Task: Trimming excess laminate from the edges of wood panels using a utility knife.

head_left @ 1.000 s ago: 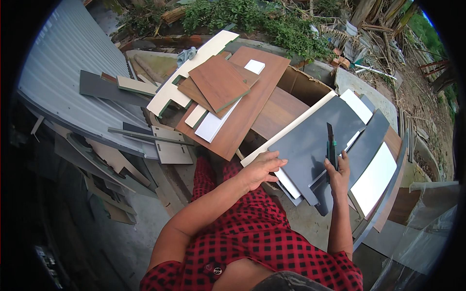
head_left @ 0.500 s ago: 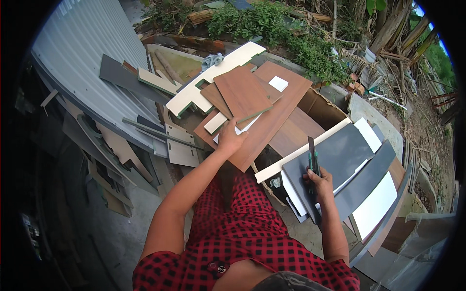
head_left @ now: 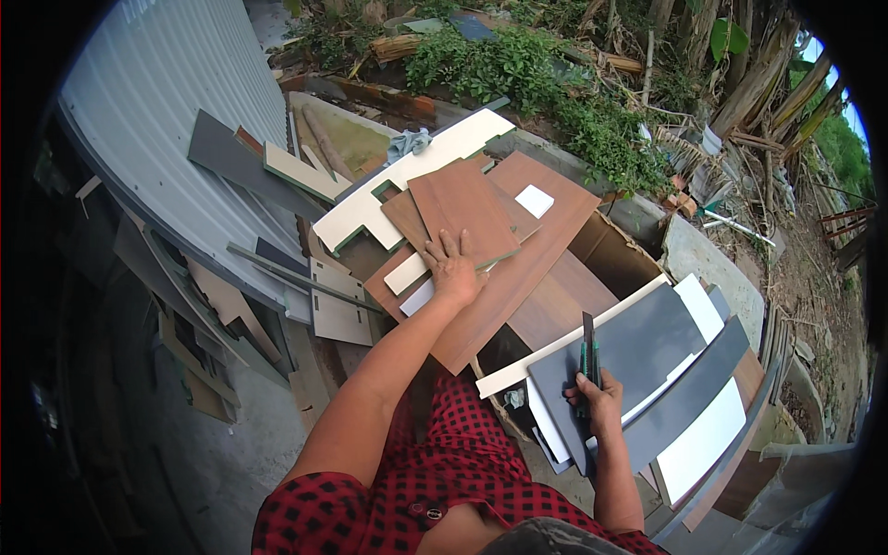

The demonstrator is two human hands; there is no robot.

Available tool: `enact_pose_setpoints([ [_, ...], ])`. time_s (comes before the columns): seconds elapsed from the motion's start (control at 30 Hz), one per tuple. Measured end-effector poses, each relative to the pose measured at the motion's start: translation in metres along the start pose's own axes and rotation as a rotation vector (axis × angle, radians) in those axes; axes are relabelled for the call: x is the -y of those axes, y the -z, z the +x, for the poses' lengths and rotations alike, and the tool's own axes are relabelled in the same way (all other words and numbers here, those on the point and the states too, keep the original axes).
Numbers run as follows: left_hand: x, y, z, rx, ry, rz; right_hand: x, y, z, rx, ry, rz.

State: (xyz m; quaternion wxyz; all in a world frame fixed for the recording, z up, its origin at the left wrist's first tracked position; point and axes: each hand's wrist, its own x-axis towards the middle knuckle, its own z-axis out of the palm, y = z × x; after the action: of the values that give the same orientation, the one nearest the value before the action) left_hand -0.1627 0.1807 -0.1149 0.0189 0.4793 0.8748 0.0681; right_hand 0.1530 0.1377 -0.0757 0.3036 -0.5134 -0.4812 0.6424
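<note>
My left hand [head_left: 455, 276] lies with spread fingers on the near edge of a small brown wood-grain board [head_left: 462, 205]. That board rests askew over other offcuts, on a larger brown board [head_left: 546, 254]. Just left of the hand, a cream strip [head_left: 403, 274] and a white piece [head_left: 417, 298] stick out from under the pile. In my right hand [head_left: 603, 403] is a utility knife [head_left: 589, 350] with green parts, its dark blade pointing away from me. The knife is above a dark grey panel [head_left: 638, 338].
Beyond the boards lies a cream notched panel [head_left: 439, 153] with a grey cloth [head_left: 409, 144] on it. White and grey panels [head_left: 708, 439] are stacked at the right. An opened cardboard box [head_left: 615, 248] stands behind. Corrugated metal sheet [head_left: 176, 120] and leaning offcuts [head_left: 342, 303] are at the left.
My left hand has shifted from gripping the pile's near edge to lying flat on top of the small brown board. My right hand, still holding the knife, has come slightly nearer to me.
</note>
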Motion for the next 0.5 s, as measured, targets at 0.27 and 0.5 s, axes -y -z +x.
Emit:
enact_pose_setpoints([
  [0.27, -0.008, -0.005, -0.006, -0.084, -0.029, 0.010, 0.001, -0.002, 0.004, 0.017, 0.030, -0.003],
  [0.5, -0.005, -0.008, -0.018, -0.122, -0.058, 0.020, -0.001, 0.000, -0.002, 0.036, 0.008, -0.001],
])
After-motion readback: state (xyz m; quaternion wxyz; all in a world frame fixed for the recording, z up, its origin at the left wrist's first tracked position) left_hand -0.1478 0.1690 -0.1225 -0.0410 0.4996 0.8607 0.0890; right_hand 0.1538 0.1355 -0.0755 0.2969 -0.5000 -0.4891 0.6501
